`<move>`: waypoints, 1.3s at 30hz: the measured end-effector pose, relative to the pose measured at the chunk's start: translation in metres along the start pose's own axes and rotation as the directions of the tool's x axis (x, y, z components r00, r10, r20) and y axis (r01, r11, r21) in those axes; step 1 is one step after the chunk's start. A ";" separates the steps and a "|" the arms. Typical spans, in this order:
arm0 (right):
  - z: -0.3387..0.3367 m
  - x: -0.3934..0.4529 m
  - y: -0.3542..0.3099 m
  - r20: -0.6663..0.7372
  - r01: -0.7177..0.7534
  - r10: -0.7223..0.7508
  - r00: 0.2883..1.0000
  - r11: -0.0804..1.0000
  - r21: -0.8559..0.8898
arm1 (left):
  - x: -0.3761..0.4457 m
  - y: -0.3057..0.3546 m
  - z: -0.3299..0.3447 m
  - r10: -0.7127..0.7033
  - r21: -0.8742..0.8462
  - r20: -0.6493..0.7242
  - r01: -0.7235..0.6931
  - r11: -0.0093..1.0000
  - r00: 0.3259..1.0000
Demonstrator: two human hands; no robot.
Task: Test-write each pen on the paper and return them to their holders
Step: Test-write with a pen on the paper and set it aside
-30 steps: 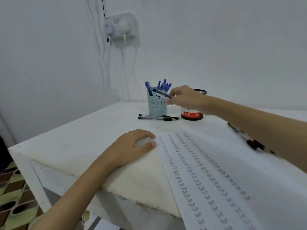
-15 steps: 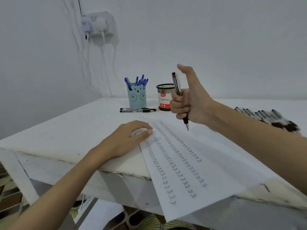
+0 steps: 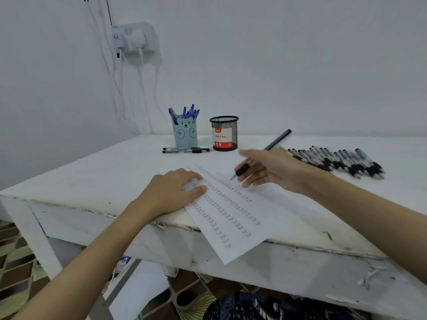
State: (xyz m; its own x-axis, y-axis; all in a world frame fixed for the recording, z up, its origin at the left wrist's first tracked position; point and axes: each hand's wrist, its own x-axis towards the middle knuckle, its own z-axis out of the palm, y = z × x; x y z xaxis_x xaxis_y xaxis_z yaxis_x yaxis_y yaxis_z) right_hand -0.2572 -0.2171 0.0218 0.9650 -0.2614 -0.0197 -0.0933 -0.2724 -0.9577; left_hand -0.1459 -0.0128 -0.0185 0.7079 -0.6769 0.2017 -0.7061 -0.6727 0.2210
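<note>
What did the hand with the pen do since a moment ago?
The right hand carried the black pen from beside the holders, lifted it upright, then tipped it down, tip just above the paper. The left hand stayed pressing the paper; the holders stayed put.

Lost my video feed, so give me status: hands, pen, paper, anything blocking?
Left hand flat on paper. Right hand holds black pen, tip just above paper. Nothing blocking.
</note>
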 end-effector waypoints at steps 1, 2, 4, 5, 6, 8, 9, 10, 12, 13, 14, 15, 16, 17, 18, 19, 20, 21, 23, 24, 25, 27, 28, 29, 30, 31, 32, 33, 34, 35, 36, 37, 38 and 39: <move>0.003 -0.001 0.004 -0.037 0.023 -0.024 0.999 0.999 -0.032 | 0.000 -0.001 -0.001 -0.014 0.038 -0.006 0.014 0.999 1.000; 0.007 -0.002 0.009 -0.085 0.041 -0.044 0.995 0.998 -0.043 | -0.001 -0.002 -0.001 -0.024 0.051 -0.011 0.025 0.998 1.000; 0.013 -0.002 0.015 -0.147 0.066 -0.066 0.987 0.998 -0.008 | 0.001 -0.001 0.001 -0.031 -0.019 -0.016 0.031 0.999 0.999; 0.016 -0.002 0.015 -0.141 0.078 -0.077 0.987 0.997 0.005 | 0.001 -0.002 0.003 -0.033 -0.085 -0.011 0.032 0.996 0.999; 0.017 -0.002 0.015 -0.121 0.096 -0.096 0.988 0.995 -0.001 | 0.001 -0.002 0.005 -0.033 -0.151 -0.007 0.031 0.988 0.999; 0.019 -0.002 0.014 -0.104 0.136 -0.139 0.985 0.990 -0.032 | 0.001 -0.003 0.009 -0.035 -0.237 -0.008 0.032 0.971 0.999; 0.020 -0.001 0.015 -0.120 0.151 -0.156 0.981 0.987 -0.045 | 0.001 -0.003 0.010 -0.038 -0.253 -0.013 0.033 0.967 0.999; 0.021 -0.001 0.017 -0.146 0.162 -0.168 0.975 0.985 -0.051 | 0.001 -0.004 0.010 -0.042 -0.260 -0.018 0.036 0.965 0.999; 0.023 0.001 0.023 -0.204 0.178 -0.193 0.960 0.980 -0.089 | 0.002 -0.005 0.011 -0.045 -0.265 -0.024 0.037 0.964 0.999; 0.024 0.002 0.025 -0.226 0.190 -0.215 0.950 0.974 -0.126 | 0.002 -0.005 0.012 -0.046 -0.263 -0.027 0.037 0.964 0.999; 0.024 0.004 0.027 -0.236 0.206 -0.241 0.942 0.965 -0.164 | 0.003 -0.006 0.012 -0.047 -0.258 -0.031 0.037 0.965 0.998; 0.025 0.004 0.027 -0.238 0.217 -0.261 0.935 0.956 -0.198 | 0.003 -0.006 0.012 -0.047 -0.251 -0.035 0.037 0.967 0.998; 0.025 0.005 0.027 -0.236 0.225 -0.277 0.931 0.948 -0.226 | 0.003 -0.006 0.013 -0.048 -0.246 -0.037 0.038 0.969 0.998; 0.026 0.004 0.026 -0.229 0.232 -0.289 0.929 0.941 -0.247 | 0.003 -0.006 0.012 -0.050 -0.243 -0.042 0.038 0.969 0.998; 0.026 0.005 0.027 -0.220 0.236 -0.296 0.929 0.936 -0.261 | 0.003 -0.005 0.013 -0.052 -0.242 -0.044 0.040 0.969 0.998; 0.026 0.004 0.027 -0.213 0.240 -0.302 0.929 0.931 -0.274 | 0.003 -0.005 0.012 -0.056 -0.239 -0.046 0.043 0.970 0.997; 0.027 0.004 0.028 -0.207 0.239 -0.302 0.931 0.930 -0.280 | 0.004 -0.004 0.013 -0.059 -0.237 -0.044 0.047 0.970 0.997; 0.027 0.004 0.028 -0.201 0.241 -0.302 0.932 0.929 -0.280 | 0.004 -0.004 0.013 -0.060 -0.235 -0.044 0.048 0.971 0.997; 0.026 0.004 0.027 -0.189 0.240 -0.295 0.936 0.933 -0.269 | 0.004 -0.005 0.014 -0.060 -0.231 -0.043 0.048 0.972 0.997; 0.026 0.004 0.027 -0.187 0.239 -0.294 0.937 0.933 -0.270 | 0.004 -0.005 0.014 -0.059 -0.229 -0.045 0.047 0.972 0.997; 0.026 0.004 0.027 -0.186 0.242 -0.299 0.936 0.929 -0.278 | 0.004 -0.005 0.014 -0.060 -0.225 -0.044 0.048 0.973 0.997; 0.027 0.004 0.027 -0.191 0.254 -0.320 0.928 0.918 -0.304 | 0.004 -0.005 0.013 -0.063 -0.215 -0.042 0.052 0.975 0.997; 0.028 0.004 0.028 -0.201 0.256 -0.328 0.923 0.914 -0.316 | 0.004 -0.004 0.013 -0.064 -0.211 -0.040 0.054 0.976 0.997; 0.028 0.004 0.028 -0.211 0.257 -0.334 0.918 0.911 -0.323 | 0.004 -0.004 0.013 -0.064 -0.210 -0.041 0.054 0.976 0.997; 0.029 0.004 0.028 -0.217 0.255 -0.334 0.917 0.911 -0.325 | 0.004 -0.004 0.013 -0.063 -0.212 -0.042 0.053 0.976 0.997; 0.028 0.004 0.028 -0.218 0.252 -0.330 0.918 0.913 -0.321 | 0.004 -0.003 0.013 -0.063 -0.215 -0.044 0.052 0.975 0.997; 0.028 0.004 0.027 -0.214 0.250 -0.324 0.921 0.916 -0.314 | 0.004 -0.004 0.013 -0.064 -0.216 -0.044 0.053 0.975 0.997; 0.028 0.004 0.027 -0.210 0.248 -0.320 0.924 0.918 -0.310 | 0.004 -0.004 0.014 -0.063 -0.217 -0.043 0.053 0.975 0.997; 0.028 0.004 0.027 -0.206 0.248 -0.319 0.925 0.918 -0.309 | 0.004 -0.004 0.014 -0.064 -0.218 -0.042 0.053 0.975 0.997; 0.028 0.004 0.027 -0.201 0.247 -0.317 0.927 0.918 -0.311 | 0.004 -0.005 0.014 -0.065 -0.218 -0.041 0.055 0.974 0.997; 0.028 0.003 0.027 -0.196 0.244 -0.314 0.929 0.919 -0.311 | 0.003 -0.004 0.013 -0.067 -0.219 -0.041 0.056 0.974 0.997; 0.028 0.003 0.027 -0.195 0.238 -0.306 0.932 0.921 -0.307 | 0.003 -0.005 0.013 -0.069 -0.220 -0.040 0.058 0.974 0.997; 0.027 0.003 0.027 -0.198 0.232 -0.298 0.934 0.925 -0.301 | 0.003 -0.004 0.013 -0.070 -0.222 -0.042 0.059 0.973 0.997; 0.027 0.003 0.027 -0.204 0.228 -0.294 0.934 0.929 -0.292 | 0.003 -0.004 0.013 -0.069 -0.223 -0.044 0.058 0.973 0.997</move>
State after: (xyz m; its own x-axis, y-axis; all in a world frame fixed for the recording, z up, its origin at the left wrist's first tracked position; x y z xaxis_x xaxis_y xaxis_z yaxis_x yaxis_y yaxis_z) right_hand -0.2499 -0.2006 -0.0120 0.8785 -0.3534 0.3216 0.0623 -0.5827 -0.8103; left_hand -0.1411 -0.0155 -0.0315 0.7551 -0.6149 0.2274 -0.6430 -0.6271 0.4397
